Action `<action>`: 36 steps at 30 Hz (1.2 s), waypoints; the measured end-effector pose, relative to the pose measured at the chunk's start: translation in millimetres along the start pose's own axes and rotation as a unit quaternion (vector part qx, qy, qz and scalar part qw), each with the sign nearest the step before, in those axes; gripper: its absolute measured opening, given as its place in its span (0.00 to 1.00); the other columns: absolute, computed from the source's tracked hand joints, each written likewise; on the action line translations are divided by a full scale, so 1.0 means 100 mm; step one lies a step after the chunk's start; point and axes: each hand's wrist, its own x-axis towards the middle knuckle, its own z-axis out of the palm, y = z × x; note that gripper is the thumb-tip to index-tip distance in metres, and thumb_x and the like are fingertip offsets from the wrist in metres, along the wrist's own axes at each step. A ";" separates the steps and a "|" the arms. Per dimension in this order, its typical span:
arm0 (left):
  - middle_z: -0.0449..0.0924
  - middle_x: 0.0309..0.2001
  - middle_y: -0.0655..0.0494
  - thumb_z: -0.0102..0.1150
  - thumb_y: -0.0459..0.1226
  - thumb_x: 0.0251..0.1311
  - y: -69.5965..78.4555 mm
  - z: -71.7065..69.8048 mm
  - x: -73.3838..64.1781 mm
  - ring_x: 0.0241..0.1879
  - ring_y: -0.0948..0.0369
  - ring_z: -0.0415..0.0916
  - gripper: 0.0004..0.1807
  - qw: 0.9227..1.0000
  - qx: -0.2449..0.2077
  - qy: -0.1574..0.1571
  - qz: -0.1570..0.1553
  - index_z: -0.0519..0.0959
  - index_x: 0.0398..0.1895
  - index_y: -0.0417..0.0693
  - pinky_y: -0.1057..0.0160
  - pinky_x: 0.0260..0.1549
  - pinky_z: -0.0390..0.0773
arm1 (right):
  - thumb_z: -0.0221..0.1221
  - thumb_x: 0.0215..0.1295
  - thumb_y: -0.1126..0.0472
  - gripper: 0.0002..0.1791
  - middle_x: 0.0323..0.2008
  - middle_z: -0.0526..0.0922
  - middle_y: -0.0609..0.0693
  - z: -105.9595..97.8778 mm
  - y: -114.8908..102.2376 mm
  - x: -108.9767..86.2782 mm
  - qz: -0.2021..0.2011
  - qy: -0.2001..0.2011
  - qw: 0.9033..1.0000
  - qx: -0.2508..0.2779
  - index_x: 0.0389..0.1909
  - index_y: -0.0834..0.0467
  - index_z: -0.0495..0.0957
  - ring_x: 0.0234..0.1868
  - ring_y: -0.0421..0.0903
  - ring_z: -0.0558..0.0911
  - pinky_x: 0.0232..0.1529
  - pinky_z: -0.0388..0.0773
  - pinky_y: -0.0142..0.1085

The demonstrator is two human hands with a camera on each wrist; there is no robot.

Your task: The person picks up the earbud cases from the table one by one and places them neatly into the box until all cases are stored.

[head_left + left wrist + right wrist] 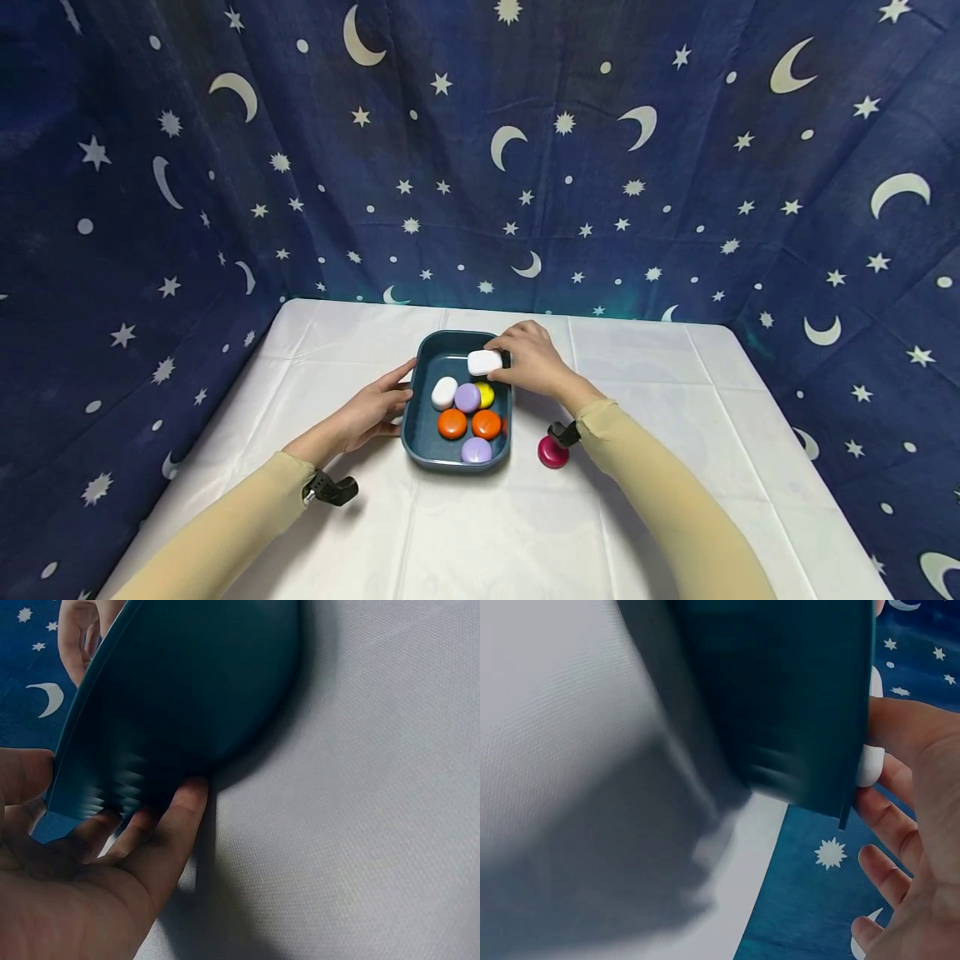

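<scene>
A dark teal tray (429, 454) stands on the white-covered table. My left hand (369, 412) touches its left outer wall with extended fingers (169, 836), one digit up near the rim. Over the tray's far right part, my right hand (531, 360) pinches a white rounded block (483, 362) between thumb and fingers. In the right wrist view only part of that block (870, 766) shows past the rim. Inside the tray lie a white rounded piece (444, 392), a lilac disc (467, 397), a partly covered yellow disc (487, 394), two orange discs (452, 424) and another lilac disc (476, 451).
A crimson disc (552, 452) lies on the table right of the tray, beneath the right wrist's black camera mount (564, 433). The white cloth (450, 542) covers the table. Dark blue curtains (465, 167) with moons and stars hang behind and at both sides.
</scene>
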 end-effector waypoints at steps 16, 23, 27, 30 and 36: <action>0.52 0.79 0.42 0.45 0.38 0.79 0.00 0.01 0.01 0.67 0.43 0.68 0.34 1.000 0.000 0.010 -0.004 0.52 0.82 0.72 0.52 0.43 0.80 | 0.71 0.59 0.41 0.29 0.58 0.81 0.49 0.11 -0.04 0.10 -0.003 -0.039 0.999 0.003 0.61 0.45 0.83 0.67 0.54 0.65 0.73 0.46 0.55; 0.51 0.79 0.40 0.45 0.38 0.79 -0.01 0.00 0.01 0.67 0.43 0.68 0.34 1.000 -0.001 0.008 -0.002 0.51 0.83 0.71 0.52 0.44 0.81 | 0.72 0.60 0.45 0.32 0.63 0.77 0.50 -0.04 0.03 -0.04 0.007 -0.026 0.997 0.071 0.66 0.47 0.79 0.71 0.54 0.62 0.71 0.50 0.58; 0.51 0.79 0.40 0.45 0.38 0.79 -0.01 0.00 0.01 0.67 0.42 0.67 0.34 1.000 -0.003 0.004 -0.001 0.51 0.83 0.72 0.52 0.44 0.81 | 0.72 0.60 0.45 0.34 0.66 0.75 0.49 -0.14 0.12 -0.17 0.008 -0.018 0.996 0.086 0.68 0.46 0.78 0.72 0.54 0.60 0.71 0.50 0.58; 0.49 0.79 0.39 0.45 0.38 0.79 0.00 0.00 0.02 0.67 0.42 0.67 0.35 1.000 -0.003 0.000 -0.002 0.51 0.83 0.71 0.53 0.43 0.80 | 0.72 0.60 0.45 0.34 0.67 0.75 0.48 -0.20 0.18 -0.26 0.010 -0.014 0.996 0.091 0.68 0.45 0.77 0.73 0.54 0.59 0.71 0.50 0.59; 0.49 0.80 0.39 0.44 0.38 0.79 0.02 0.01 0.00 0.69 0.41 0.66 0.34 1.000 -0.005 0.001 -0.003 0.50 0.83 0.70 0.53 0.43 0.80 | 0.71 0.60 0.43 0.35 0.67 0.75 0.49 -0.27 0.30 -0.42 0.007 -0.011 0.996 0.083 0.68 0.46 0.77 0.72 0.55 0.61 0.71 0.51 0.58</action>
